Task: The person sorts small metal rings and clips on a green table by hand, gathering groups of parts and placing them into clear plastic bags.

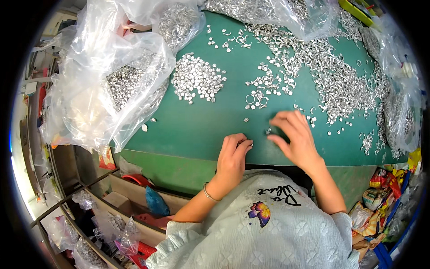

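My left hand (232, 154) rests at the near edge of the green tabletop, its fingers curled and pinched together. Whatever is in that pinch is too small to make out. My right hand (293, 136) hovers just to the right, thumb and fingers apart and a little blurred. A small silver metal piece (268, 131) lies by the gap between its thumb and fingers. Another small silver piece (246, 119) sits alone beyond my hands. Farther left is a heap of small flower-shaped silver pieces (197, 78). Silver rings (250, 99) lie among loose curved pieces beyond my right hand.
A large pile of silver pieces (345, 89) spreads over the right of the green table (197, 130). Clear plastic bags (112, 89) of metal parts stand at the left, others at the back and right. Below left is a divided drawer (134, 197); colourful packets (376, 193) lie lower right.
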`<act>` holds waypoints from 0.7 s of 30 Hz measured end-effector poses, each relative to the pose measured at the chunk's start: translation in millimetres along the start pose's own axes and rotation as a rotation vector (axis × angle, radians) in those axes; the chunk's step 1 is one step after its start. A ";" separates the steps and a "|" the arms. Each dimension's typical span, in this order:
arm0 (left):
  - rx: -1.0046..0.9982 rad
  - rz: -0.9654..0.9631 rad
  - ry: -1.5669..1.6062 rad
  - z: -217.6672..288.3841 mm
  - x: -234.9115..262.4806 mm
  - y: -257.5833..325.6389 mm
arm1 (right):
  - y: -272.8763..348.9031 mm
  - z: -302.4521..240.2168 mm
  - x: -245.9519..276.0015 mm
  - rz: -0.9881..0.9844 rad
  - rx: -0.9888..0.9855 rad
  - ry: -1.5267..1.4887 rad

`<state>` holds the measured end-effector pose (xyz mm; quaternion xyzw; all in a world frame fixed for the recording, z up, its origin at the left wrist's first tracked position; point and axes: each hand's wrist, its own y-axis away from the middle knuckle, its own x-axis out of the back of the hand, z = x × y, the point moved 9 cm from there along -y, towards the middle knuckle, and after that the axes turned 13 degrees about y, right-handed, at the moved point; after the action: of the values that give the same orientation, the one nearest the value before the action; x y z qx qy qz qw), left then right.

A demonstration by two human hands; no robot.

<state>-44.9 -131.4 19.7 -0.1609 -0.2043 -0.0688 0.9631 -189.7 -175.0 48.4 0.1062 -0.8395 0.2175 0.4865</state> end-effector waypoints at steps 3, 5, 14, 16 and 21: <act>0.008 -0.002 0.005 -0.2 -1.4 -4.5 | -18.0 6.9 -18.4 0.054 -0.037 0.136; 0.012 -0.003 -0.020 0.8 -0.5 -6.1 | -20.9 7.0 -22.1 0.079 -0.035 0.144; -0.010 -0.012 0.016 -0.1 -8.7 -2.7 | 11.1 6.8 -11.0 -0.183 -0.037 0.222; -0.007 -0.040 0.049 6.8 -20.4 -4.2 | 19.8 -2.3 -18.3 -0.225 0.008 0.192; 0.094 -0.079 0.189 11.6 -32.3 0.7 | 36.0 -4.3 -7.8 -0.160 -0.090 0.042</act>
<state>-78.3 -124.6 16.0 -0.1003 -0.1216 -0.1120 0.9811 -196.5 -141.5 34.1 0.1464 -0.8269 0.1422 0.5240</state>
